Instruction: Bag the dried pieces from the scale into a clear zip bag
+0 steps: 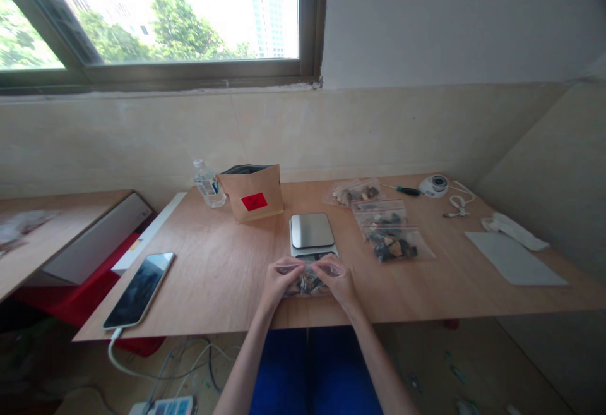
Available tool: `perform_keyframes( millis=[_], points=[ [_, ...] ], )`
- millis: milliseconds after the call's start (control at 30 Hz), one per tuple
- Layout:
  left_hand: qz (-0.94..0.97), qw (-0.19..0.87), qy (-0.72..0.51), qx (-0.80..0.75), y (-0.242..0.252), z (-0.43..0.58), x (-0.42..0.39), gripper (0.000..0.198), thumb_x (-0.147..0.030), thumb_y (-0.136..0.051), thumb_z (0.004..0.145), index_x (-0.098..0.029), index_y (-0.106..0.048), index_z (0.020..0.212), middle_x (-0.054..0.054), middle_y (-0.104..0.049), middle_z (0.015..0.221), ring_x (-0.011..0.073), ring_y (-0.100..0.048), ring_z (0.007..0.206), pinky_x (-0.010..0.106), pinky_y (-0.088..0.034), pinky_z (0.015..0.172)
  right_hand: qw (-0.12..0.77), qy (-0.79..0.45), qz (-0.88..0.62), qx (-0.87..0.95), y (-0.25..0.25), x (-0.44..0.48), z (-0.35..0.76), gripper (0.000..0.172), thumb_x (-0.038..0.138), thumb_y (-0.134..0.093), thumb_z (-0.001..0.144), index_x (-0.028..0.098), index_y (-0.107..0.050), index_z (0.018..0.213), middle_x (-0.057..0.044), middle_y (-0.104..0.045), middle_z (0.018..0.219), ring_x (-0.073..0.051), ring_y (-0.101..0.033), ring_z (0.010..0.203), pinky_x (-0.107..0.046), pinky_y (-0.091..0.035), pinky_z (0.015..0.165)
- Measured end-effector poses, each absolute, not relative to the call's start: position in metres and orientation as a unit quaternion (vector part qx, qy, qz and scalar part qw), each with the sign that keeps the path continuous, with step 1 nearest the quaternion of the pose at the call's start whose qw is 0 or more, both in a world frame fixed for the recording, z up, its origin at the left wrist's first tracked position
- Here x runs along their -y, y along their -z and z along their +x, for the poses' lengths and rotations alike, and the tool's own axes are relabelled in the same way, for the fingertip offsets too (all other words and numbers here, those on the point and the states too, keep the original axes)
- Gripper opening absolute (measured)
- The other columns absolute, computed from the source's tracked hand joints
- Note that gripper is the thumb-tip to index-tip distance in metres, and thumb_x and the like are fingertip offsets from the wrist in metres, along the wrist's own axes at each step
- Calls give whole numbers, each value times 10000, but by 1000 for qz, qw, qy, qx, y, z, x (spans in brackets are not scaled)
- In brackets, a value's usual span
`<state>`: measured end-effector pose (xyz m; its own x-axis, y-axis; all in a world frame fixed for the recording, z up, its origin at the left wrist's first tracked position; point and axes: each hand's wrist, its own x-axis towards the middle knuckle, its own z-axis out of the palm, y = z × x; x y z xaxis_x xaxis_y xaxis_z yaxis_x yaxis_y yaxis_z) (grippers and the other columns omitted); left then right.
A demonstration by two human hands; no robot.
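The left hand (278, 283) and the right hand (339, 281) meet at the near edge of the wooden table (227, 276), each pinching the top strip of a small clear zip bag (307, 281) between thumb and fingertips. The bag lies flat between them, holding a handful of dark and pale lumps, too small to make out further.

Just beyond the hands, at 12 o'clock, stands a small kitchen scale (312, 233) with a bare steel plate. At 1 to 2 o'clock lie three more filled zip bags in a row: the nearest bag (396, 246) holds dark and tan pieces, the middle bag (379, 214) has a red seal line, and the farthest bag (353, 192) holds paler pieces. Past them lie a green-handled screwdriver (402, 190) and a white round device (435, 185).

At 11 o'clock a brown paper pouch (253, 195) with a red label stands open, and a water bottle (208, 184) is just beside it. At 9 o'clock a phone (140, 288) lies face up, plugged in. At 3 o'clock lies a grey sheet (515, 257).
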<state>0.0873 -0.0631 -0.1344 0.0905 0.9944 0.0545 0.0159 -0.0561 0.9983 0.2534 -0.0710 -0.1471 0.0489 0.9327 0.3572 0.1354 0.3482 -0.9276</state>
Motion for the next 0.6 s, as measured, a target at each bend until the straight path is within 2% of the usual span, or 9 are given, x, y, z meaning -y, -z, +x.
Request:
perform_keyframes(
  millis=[233, 400, 600],
  points=[
    [550, 475, -492, -480, 132, 86, 64, 230, -365, -696, 682, -147, -719, 751, 58, -707, 739, 169, -637, 675, 234, -475, 611, 589, -328, -450, 585, 147, 72, 246, 118, 291, -621, 777, 209, -674, 710, -5, -574, 696, -146, -567, 686, -254, -454, 612],
    [568, 471, -495, -459, 132, 89, 63, 235, -366, -672, 708, -144, -721, 765, 71, -715, 784, 186, -638, 755, 256, -475, 689, 580, -314, -443, 607, 146, 71, 241, 126, 305, -620, 775, 200, -680, 740, -19, -603, 721, -159, -580, 733, -264, -469, 652],
    [534, 472, -510, -481, 134, 89, 65, 250, -381, -685, 681, -135, -706, 723, 56, -699, 711, 159, -614, 658, 237, -453, 608, 584, -290, -457, 605, 142, 70, 232, 135, 293, -618, 784, 196, -683, 716, -17, -607, 690, -153, -574, 700, -265, -460, 639]
  ],
)
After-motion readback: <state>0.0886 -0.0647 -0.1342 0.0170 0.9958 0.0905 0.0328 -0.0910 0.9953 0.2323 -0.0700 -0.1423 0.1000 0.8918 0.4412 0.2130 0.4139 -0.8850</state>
